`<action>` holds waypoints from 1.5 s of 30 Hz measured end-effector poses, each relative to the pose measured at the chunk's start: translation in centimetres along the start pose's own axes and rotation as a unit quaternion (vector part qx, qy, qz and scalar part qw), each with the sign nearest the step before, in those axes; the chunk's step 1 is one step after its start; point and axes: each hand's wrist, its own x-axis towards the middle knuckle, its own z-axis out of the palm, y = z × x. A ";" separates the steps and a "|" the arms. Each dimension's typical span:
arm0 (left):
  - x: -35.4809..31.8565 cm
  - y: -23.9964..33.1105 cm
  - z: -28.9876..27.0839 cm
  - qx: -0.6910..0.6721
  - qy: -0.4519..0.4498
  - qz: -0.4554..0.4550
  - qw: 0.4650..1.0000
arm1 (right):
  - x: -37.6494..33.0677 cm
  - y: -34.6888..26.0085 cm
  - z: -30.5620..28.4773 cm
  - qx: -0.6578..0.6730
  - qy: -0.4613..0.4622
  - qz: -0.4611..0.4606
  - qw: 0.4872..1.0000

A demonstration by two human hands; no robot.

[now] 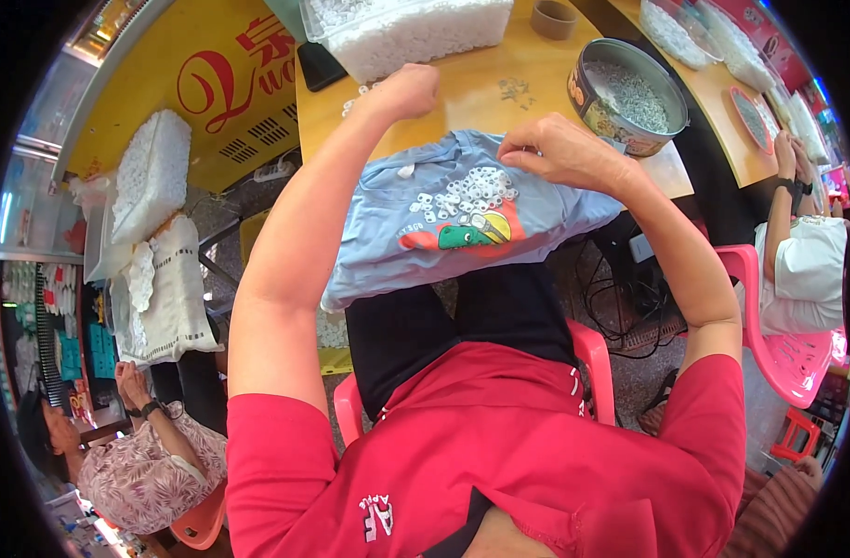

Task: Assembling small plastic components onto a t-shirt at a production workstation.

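A light blue cloth (369,265) with a printed cartoon, apparently a T-shirt, lies over my lap and the table edge. Several small white plastic pieces with dark centres (471,192) are heaped on it. My left hand (411,91) is closed above the table, by a clear bin of white pieces (425,46); its fingertips are hidden. Over the cloth's far right part, my right hand (560,151) has its fingers bent together beside the heap. Whatever it may hold is too small to make out.
At right stands a round tin (615,130) of small metal bits. Metal bits (515,90) lie scattered on the wooden table (471,107), near a tape roll (553,20) and a black phone-like object (320,67). Other people sit left (155,465) and right (801,270).
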 end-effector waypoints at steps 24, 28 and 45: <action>-9.2 9.1 1.8 -0.262 0.122 0.187 0.939 | 3.2 3.5 2.6 -0.105 0.075 0.051 0.990; -10.8 9.5 3.0 -0.203 0.123 0.203 0.950 | 3.1 3.8 3.1 -0.063 0.138 0.002 0.988; -19.0 -2.7 3.3 -0.075 0.231 -0.034 0.969 | 5.3 3.2 3.5 0.017 0.053 0.080 0.995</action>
